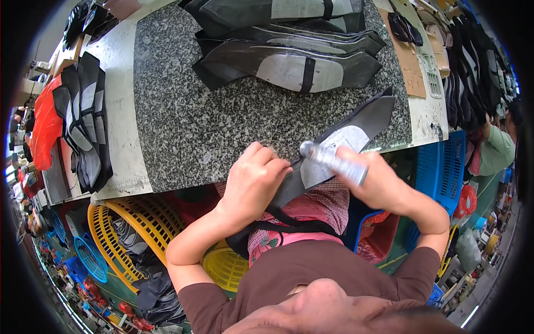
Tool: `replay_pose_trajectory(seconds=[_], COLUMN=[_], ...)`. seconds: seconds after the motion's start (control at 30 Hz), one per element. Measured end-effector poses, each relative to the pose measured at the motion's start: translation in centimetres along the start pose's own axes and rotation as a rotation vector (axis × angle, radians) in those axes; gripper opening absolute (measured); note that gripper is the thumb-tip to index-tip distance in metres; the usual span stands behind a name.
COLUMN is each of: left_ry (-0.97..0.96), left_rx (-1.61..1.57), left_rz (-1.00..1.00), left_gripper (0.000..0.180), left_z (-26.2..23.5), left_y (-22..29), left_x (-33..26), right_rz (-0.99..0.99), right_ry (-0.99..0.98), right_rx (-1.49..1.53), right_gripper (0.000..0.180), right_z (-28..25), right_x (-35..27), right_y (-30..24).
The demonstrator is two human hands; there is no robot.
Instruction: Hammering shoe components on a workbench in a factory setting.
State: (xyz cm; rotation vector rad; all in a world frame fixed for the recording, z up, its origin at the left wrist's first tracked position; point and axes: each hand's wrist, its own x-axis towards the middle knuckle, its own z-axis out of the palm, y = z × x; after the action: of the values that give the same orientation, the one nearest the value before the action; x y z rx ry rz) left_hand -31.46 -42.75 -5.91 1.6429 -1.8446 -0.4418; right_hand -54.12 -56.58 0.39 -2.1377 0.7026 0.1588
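My left hand (pixel 253 179) is closed, its fingertips pinching the edge of a dark grey shoe-upper piece (pixel 374 119) with a pale grey patch. The piece lies slanted over the front edge of the speckled stone slab (pixel 183 128), its near end hanging toward my lap. In my right hand (pixel 378 181) is a silver-grey hammer (pixel 332 160), smeared by motion, its rounded end over the piece near my left fingertips. The right fingers wrap round it; its handle is hidden. Farther back on the slab lie stacked similar upper pieces (pixel 233 60), one with a black band across it.
More dark pieces (pixel 83 122) lie at the left beside a red plastic bag (pixel 45 125). Below the bench stand a yellow basket (pixel 111 245) and blue crates (pixel 445 172). Dark pieces (pixel 467 72) hang at the right, near another person's green sleeve (pixel 498 150).
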Motion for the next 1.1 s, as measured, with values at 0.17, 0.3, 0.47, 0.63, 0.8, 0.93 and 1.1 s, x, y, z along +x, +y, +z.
replay_pose_trajectory(seconds=[0.17, 0.3, 0.47, 0.63, 0.8, 0.93, 1.1], left_ry=[0.041, 0.014, 0.049, -0.010, -0.109, -0.113, -0.121], left_rx=[0.116, 0.045, 0.042, -0.048, 0.002, 0.203, 0.422], left_rz=[0.111, 0.123, 0.153, 0.112, 0.104, 0.230, 0.315], left_gripper=[0.016, 0.018, 0.014, 0.019, 0.030, 0.035, 0.039], left_z=[0.2, 0.4, 2.9, 3.8, 2.3, 2.6, 2.7], left_y=[0.4, 0.0, 0.2, 1.0, 1.0, 2.0, 2.0], left_x=[-1.1, -0.4, 3.2, 7.3, 5.9, 5.1, 4.1], right_rz=[-0.312, -0.128, 0.039, 0.040, 0.097, -0.084, 0.021], right_ry=[0.318, -0.016, 0.418, 0.356, 0.278, 0.213, 0.210], right_rx=[0.092, -0.012, 0.200, 0.071, 0.199, 0.190, 0.141], right_gripper=[0.023, 0.031, 0.018, 0.019, 0.027, 0.024, 0.023], right_z=[-0.6, 1.1, -1.5, -0.2, -3.9, -2.0, -3.1], right_x=[-0.2, -1.1, -2.6, -3.3, -2.0, -3.1, -1.9], right_y=[-0.4, 1.2, 3.1, 4.6, 3.2, 4.2, 3.4])
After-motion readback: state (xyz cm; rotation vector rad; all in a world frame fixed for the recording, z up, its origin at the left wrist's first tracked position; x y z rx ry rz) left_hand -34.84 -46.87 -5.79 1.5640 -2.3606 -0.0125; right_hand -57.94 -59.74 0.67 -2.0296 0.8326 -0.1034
